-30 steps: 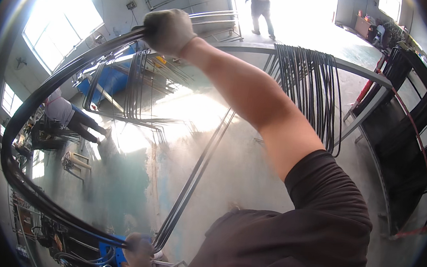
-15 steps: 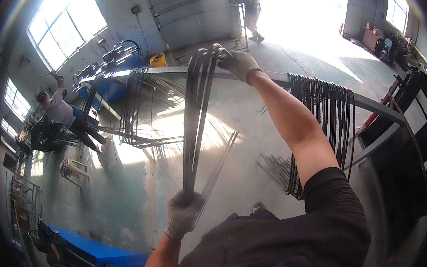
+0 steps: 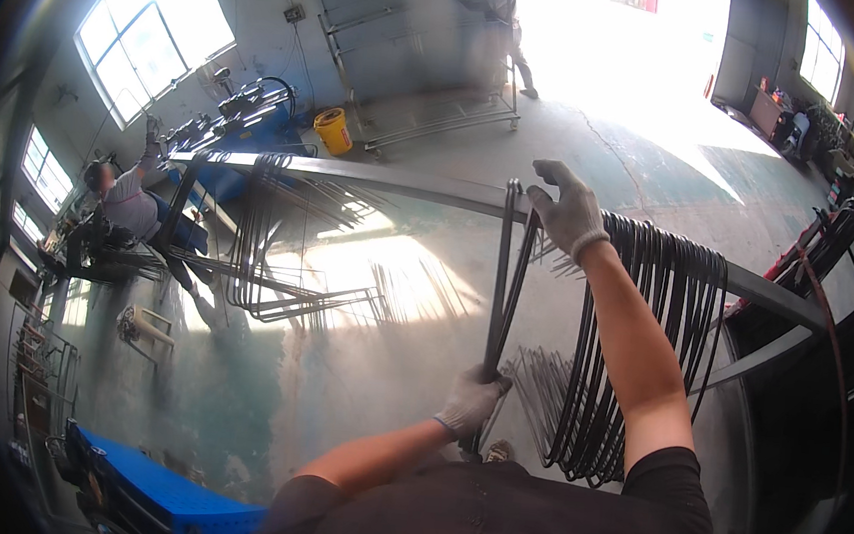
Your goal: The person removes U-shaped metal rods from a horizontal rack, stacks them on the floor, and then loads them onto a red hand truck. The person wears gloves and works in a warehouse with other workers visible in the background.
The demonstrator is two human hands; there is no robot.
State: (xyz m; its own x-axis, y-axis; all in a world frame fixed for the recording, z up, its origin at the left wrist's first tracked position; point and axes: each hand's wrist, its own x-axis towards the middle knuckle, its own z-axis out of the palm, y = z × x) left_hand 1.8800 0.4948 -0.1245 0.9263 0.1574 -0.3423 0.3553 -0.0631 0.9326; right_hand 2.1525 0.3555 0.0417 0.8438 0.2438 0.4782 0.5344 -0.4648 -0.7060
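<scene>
A bundle of black bent metal rods (image 3: 500, 293) hangs in long narrow loops over a grey metal rail (image 3: 403, 183). My left hand (image 3: 474, 403), in a pale work glove, is closed around the lower part of this bundle. At the rail, just right of the bundle's top, my gloved right hand (image 3: 567, 210) has its fingers apart and holds nothing. More black bent rods (image 3: 652, 335) hang in a dense row on the rail to the right, partly behind my right forearm. A smaller group of bent rods (image 3: 259, 214) hangs toward the rail's left end.
One co-worker (image 3: 131, 199) is at the left by a machine; another person (image 3: 519, 53) stands near the bright doorway. A yellow bucket (image 3: 333, 131) is beyond the rail. Blue equipment (image 3: 159, 487) lies at lower left, and dark frames (image 3: 814, 318) stand at right.
The rod bundle has moved right, toward the dense row, and now hangs on the rail. My right hand has let go of its top; my left hand has moved right with its lower part.
</scene>
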